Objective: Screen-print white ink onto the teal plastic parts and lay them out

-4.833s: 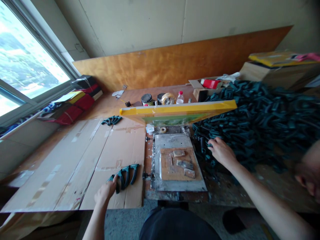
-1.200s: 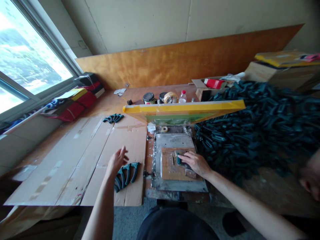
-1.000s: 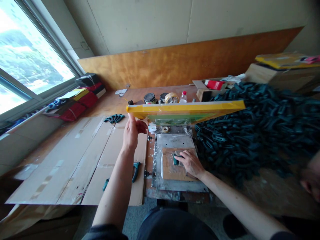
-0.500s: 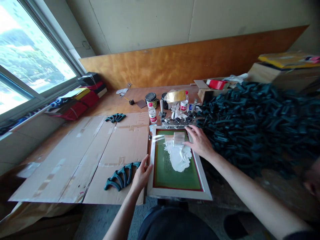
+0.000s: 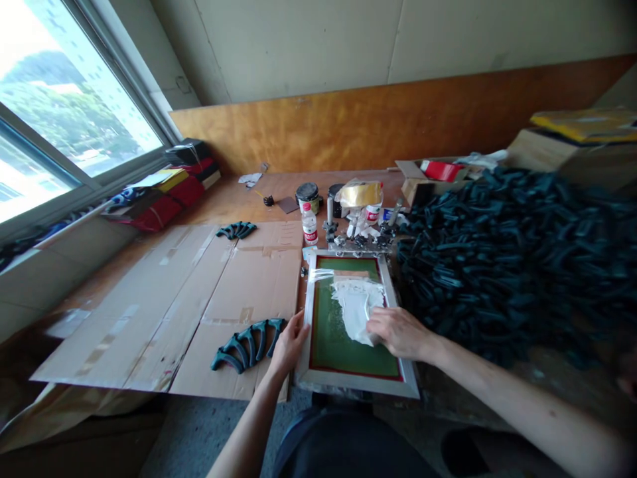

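A silk-screen frame (image 5: 413, 378) with a green mesh lies flat before me, and white ink (image 5: 354, 309) is spread over the upper middle of its mesh. My right hand (image 5: 395, 332) is closed at the lower right edge of the ink, holding a squeegee that the fingers mostly hide. At the left rail of the frame, my left hand (image 5: 291, 344) grips the edge with bent fingers. Just left of that hand, a row of curved dark green plastic parts (image 5: 243, 346) rests on flat cardboard (image 5: 213, 292).
A smaller row of dark green parts (image 5: 237, 230) lies farther back. Behind the frame stand a metal hinge clamp (image 5: 343, 247), a bottle (image 5: 309, 226) and an ink tin (image 5: 308, 197). A large heap of dark green parts (image 5: 502, 259) fills the right side.
My right hand has come down and toward me over the mesh, from open fingers to a closed grip. The squeegee has left its place at the top of the ink. My left hand stays at the frame.
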